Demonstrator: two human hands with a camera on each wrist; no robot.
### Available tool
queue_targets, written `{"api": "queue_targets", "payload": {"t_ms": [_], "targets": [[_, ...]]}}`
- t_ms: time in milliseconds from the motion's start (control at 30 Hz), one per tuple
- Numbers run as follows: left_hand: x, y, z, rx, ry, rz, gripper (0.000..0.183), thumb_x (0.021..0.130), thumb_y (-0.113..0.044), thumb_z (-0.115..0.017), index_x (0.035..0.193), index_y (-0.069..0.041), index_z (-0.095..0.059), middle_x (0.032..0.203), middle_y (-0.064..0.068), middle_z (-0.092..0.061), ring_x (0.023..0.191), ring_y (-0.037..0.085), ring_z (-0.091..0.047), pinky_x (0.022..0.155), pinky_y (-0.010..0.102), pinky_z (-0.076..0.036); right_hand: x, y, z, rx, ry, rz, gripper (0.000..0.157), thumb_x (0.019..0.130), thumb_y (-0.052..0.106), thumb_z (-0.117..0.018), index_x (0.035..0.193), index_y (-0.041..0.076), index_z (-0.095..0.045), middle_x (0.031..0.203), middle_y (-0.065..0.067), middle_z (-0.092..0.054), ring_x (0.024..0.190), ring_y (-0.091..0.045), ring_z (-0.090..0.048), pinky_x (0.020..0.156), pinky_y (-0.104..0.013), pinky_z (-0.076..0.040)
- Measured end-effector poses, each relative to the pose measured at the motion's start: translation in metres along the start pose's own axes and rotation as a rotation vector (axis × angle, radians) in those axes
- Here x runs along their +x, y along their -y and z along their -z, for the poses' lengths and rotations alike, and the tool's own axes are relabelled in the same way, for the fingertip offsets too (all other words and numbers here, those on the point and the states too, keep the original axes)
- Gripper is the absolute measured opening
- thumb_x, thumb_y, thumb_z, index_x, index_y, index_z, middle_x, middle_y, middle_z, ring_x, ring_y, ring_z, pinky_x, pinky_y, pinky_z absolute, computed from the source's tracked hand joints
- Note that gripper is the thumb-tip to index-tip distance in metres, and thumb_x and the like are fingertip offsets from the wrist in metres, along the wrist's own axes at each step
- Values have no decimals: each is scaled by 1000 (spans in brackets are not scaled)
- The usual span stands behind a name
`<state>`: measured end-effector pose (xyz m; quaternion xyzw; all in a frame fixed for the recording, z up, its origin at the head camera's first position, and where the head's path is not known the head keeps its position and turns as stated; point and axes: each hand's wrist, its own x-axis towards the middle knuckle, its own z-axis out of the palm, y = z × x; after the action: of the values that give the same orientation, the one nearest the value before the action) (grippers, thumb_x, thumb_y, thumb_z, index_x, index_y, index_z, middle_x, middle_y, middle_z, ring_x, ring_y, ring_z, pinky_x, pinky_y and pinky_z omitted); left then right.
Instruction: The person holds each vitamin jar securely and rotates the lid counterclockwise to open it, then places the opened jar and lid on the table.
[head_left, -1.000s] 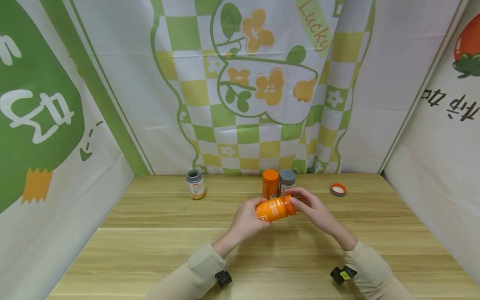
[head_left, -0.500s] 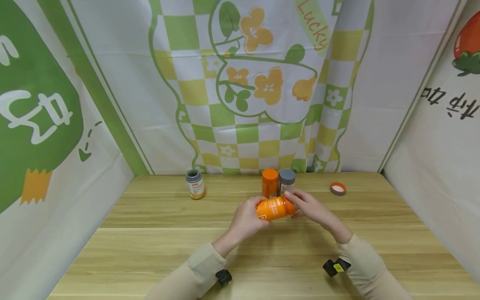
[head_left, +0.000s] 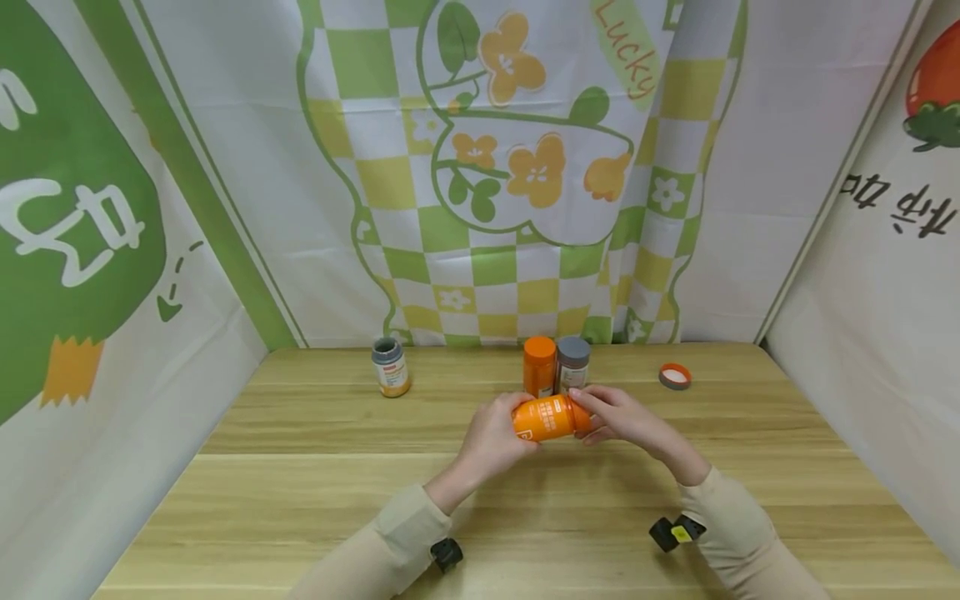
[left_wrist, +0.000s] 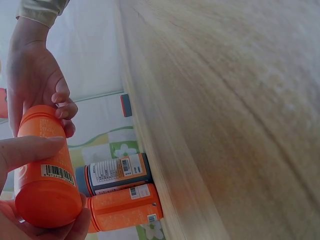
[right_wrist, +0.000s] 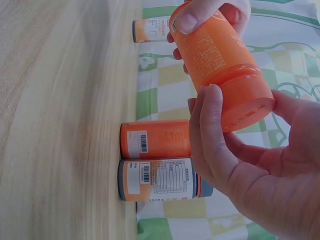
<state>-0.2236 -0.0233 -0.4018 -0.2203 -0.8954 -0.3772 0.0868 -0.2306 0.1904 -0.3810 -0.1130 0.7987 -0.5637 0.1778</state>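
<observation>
My left hand (head_left: 498, 432) grips the bottle (head_left: 545, 418), tilted above the worktop (head_left: 540, 525), short of its back edge; my right hand (head_left: 624, 418) grasps the cap (right_wrist: 248, 102). Near that edge: orange jar (head_left: 539, 367) beside grey-capped jar (head_left: 573, 367); uncapped jar (head_left: 392, 375) toward left corner, lid (head_left: 675, 378) toward right.

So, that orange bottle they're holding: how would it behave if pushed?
The orange bottle would probably roll if pushed on its side, since its body is round. Its shiny surface may be slightly slippery. It's likely stiff: no dent shows where the left hand grips.
</observation>
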Motion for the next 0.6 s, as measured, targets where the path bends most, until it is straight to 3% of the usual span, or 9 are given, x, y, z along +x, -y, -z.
{"api": "queue_targets", "payload": {"t_ms": [367,600], "targets": [[-1,0,0,-2,5,3,58,52,-15,-80,106,-12,-60,94,2,-61,76,13,-53,66,26,-42,-1,0,2,16,35,32,54,88,40,-49,120,-2,-43,109,-20,-52,88,-34,-60,76,-43,-49],[-1,0,1,-31,16,4,57,53,-13,-80,106,-12,-59,94,2,-60,78,13,-53,67,27,-43,-3,0,3,-36,43,121,47,88,33,-51,121,0,-43,114,-21,-48,90,-24,-59,79,-47,-47]]}}
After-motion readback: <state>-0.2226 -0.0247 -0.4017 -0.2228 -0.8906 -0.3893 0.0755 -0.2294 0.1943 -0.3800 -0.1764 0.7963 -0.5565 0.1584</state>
